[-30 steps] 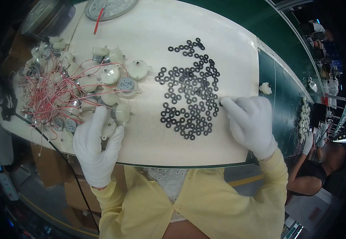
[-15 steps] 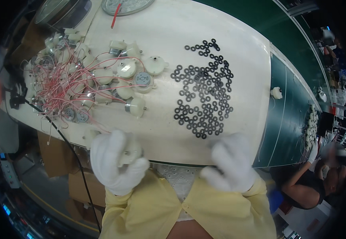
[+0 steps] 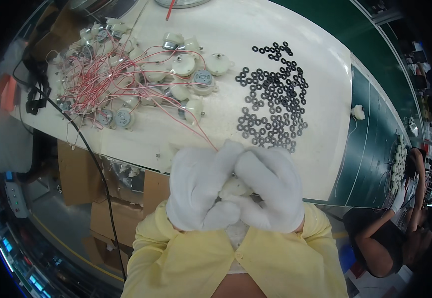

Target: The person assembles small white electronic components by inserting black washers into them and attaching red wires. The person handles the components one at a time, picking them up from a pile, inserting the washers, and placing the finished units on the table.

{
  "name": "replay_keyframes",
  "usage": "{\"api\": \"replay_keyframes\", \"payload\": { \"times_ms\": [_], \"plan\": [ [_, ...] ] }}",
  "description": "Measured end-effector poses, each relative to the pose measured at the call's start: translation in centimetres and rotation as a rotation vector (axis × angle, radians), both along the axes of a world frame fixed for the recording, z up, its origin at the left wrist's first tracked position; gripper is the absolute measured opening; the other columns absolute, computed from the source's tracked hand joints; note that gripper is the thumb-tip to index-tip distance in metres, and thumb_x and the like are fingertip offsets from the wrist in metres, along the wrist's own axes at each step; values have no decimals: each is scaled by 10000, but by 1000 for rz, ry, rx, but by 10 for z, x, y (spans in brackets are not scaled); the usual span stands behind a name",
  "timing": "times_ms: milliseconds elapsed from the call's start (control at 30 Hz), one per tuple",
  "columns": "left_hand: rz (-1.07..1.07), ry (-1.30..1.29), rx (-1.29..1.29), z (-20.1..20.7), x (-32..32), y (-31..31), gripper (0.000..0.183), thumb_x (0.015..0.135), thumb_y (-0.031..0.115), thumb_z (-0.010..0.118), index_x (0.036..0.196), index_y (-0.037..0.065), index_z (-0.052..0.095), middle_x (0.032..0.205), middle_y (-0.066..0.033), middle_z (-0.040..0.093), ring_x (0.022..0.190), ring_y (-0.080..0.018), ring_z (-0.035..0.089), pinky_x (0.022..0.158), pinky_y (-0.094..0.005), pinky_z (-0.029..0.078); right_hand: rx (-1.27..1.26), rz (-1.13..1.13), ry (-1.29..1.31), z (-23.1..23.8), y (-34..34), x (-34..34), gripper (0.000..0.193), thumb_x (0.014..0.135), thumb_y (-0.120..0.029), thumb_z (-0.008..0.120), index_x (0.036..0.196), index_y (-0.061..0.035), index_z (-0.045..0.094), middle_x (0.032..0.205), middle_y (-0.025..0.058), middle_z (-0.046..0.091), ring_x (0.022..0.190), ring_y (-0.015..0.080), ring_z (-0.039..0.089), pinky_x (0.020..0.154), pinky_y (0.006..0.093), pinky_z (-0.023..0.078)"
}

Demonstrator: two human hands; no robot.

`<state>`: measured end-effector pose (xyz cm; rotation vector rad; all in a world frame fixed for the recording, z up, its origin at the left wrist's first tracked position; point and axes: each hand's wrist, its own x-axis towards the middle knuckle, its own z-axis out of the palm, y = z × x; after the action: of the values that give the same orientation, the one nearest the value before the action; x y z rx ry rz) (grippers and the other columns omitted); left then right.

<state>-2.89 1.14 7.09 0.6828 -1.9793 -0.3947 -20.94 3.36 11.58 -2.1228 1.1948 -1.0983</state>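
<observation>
Both my hands wear white gloves and meet just off the table's near edge. My left hand (image 3: 193, 186) grips a small motor with a cream plastic housing (image 3: 235, 187), mostly covered by the gloves. Closed against the same motor from the other side, my right hand (image 3: 275, 186) has its fingertips at the shaft end; whether it also holds something small is hidden. Red and white wires run from my left hand to a heap of similar motors (image 3: 121, 119) on the left. Black rubber rings (image 3: 270, 94) lie spread beyond my right hand.
The white table (image 3: 320, 164) borders a green conveyor belt (image 3: 370, 164), which carries a single motor (image 3: 358, 112) and a row of pale parts (image 3: 398, 164). A co-worker's arm (image 3: 375, 228) reaches there. A black cable (image 3: 94, 159) crosses the left edge above cardboard boxes (image 3: 79, 174).
My right hand has come left from beside the rings and joined my left hand at the motor. My left hand has shifted right with the motor. The view has shifted slightly.
</observation>
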Motion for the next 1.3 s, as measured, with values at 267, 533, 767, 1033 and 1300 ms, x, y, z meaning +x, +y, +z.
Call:
{"api": "replay_keyframes", "payload": {
  "times_ms": [267, 533, 767, 1033, 1300],
  "plan": [
    [122, -111, -152, 4, 20, -32, 473, 896, 256, 674, 1265, -30, 602, 1020, -161, 688, 742, -336, 643, 654, -414, 491, 414, 172, -921, -14, 55, -57, 344, 980, -355, 581, 1191, -85, 602, 826, 54, 631, 730, 203, 596, 658, 359, 456],
    [713, 234, 104, -30, 61, -9, 346, 925, 97, 640, 1256, -3, 643, 1092, -132, 684, 810, -257, 636, 694, -345, 498, 542, 105, -610, 2, 54, -170, 341, 903, -152, 602, 1231, -125, 691, 802, 37, 705, 727, 167, 620, 695, 311, 483],
    [666, -154, 72, -21, 67, -11, 163, 920, 28, 629, 1058, 31, 715, 988, -97, 688, 789, -243, 616, 701, -378, 483, 11, -144, 655, 2, 13, -153, 315, 753, -84, 769, 1056, -88, 682, 756, -18, 663, 643, 204, 594, 615, 335, 414],
    [729, -59, 9, -26, 58, -10, 267, 922, 18, 629, 1177, 32, 707, 1122, -124, 669, 905, -275, 630, 766, -397, 491, 127, -87, 453, 1, -16, -151, 338, 835, -77, 750, 1156, -32, 656, 857, 79, 693, 739, 259, 653, 711, 370, 510],
    [708, -283, 211, -21, 61, -3, 313, 949, 45, 636, 1258, 7, 669, 1143, -120, 650, 932, -211, 601, 771, -329, 486, 128, -30, 453, -1, -26, -150, 374, 846, -58, 726, 1208, -23, 637, 873, 100, 689, 771, 289, 662, 676, 368, 518]
  ]
}}
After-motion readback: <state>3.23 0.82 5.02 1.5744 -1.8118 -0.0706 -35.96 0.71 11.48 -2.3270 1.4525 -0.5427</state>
